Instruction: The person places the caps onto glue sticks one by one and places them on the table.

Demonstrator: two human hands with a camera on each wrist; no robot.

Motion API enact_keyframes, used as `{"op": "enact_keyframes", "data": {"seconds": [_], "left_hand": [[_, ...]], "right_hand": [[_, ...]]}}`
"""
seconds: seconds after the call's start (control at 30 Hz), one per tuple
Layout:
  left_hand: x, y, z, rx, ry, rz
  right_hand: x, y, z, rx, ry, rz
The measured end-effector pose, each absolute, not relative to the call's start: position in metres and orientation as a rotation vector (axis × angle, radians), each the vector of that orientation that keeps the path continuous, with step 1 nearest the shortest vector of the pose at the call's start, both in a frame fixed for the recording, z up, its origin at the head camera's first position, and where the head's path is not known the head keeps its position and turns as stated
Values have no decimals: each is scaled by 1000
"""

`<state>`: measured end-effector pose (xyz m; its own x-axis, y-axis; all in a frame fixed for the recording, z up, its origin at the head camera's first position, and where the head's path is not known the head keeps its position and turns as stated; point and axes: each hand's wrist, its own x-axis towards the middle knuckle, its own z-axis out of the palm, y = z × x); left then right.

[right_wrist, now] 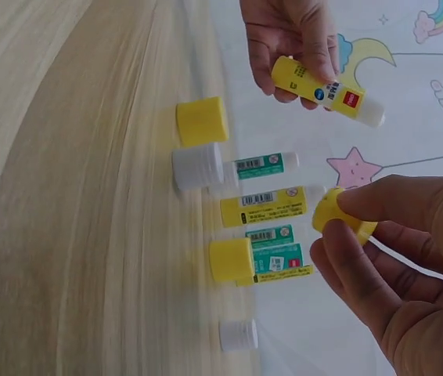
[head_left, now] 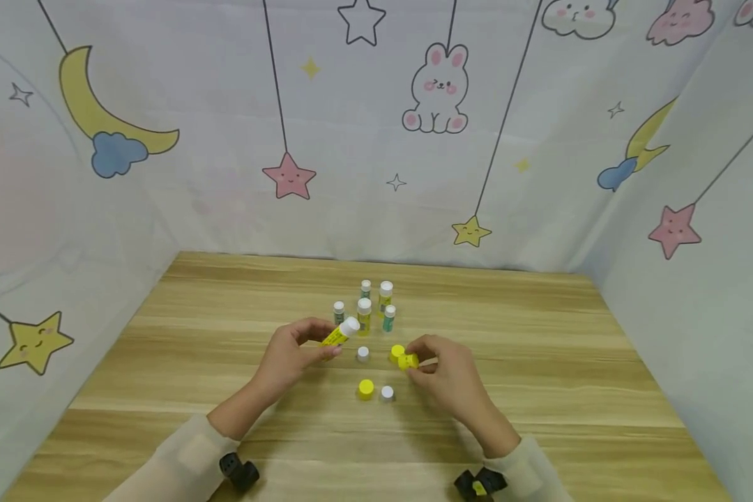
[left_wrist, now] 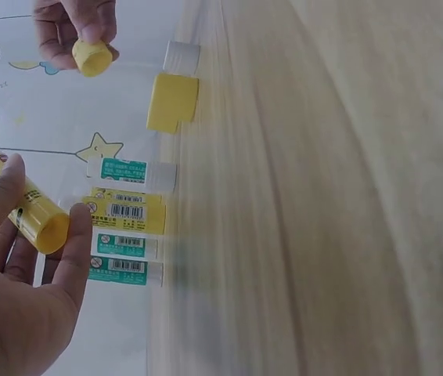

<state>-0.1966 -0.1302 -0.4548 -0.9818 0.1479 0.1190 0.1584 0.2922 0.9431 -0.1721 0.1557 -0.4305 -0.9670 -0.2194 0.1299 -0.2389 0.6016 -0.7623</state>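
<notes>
My left hand [head_left: 291, 357] grips a yellow glue stick [head_left: 336, 337] around its barrel, tilted with the white end up and to the right. Between thumb and fingertips, my right hand [head_left: 447, 375] pinches a small yellow cap [right_wrist: 333, 210], raised above the table. On the wood stand two more yellow caps, one [head_left: 397, 352] close behind the held cap and one [head_left: 366, 390] nearer me. Two white caps stand by them, one [head_left: 363, 354] between the hands and one [head_left: 387, 394] at the front.
Behind the hands, several glue sticks stand upright in a cluster, including a yellow one [head_left: 364, 319] and a green one [head_left: 389, 321], all with white tops. The wood-grain table [head_left: 539, 314] meets a printed cloth backdrop [head_left: 376, 230] at its back and sides.
</notes>
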Motion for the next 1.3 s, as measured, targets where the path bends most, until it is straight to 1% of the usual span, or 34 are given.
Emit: {"op": "enact_keyframes", "data": {"seconds": [0.3,0.67,1.0,1.3], "left_hand": [[-192,-126,-450,-274,-2535,-1784],[-190,-123,-445,-298,-2510,-1820],[-185,-119,-439,-398,-2470,-1771],[-185,-115,-439,-437,-2469,-1739]], "right_hand": [[-173,158,-427,283,-2620,1709],[-177,161,-427,257,-2524,1873],[-179,166,-429,266,-2476,1987],[-179,166,-431,228,-2431,2077]]}}
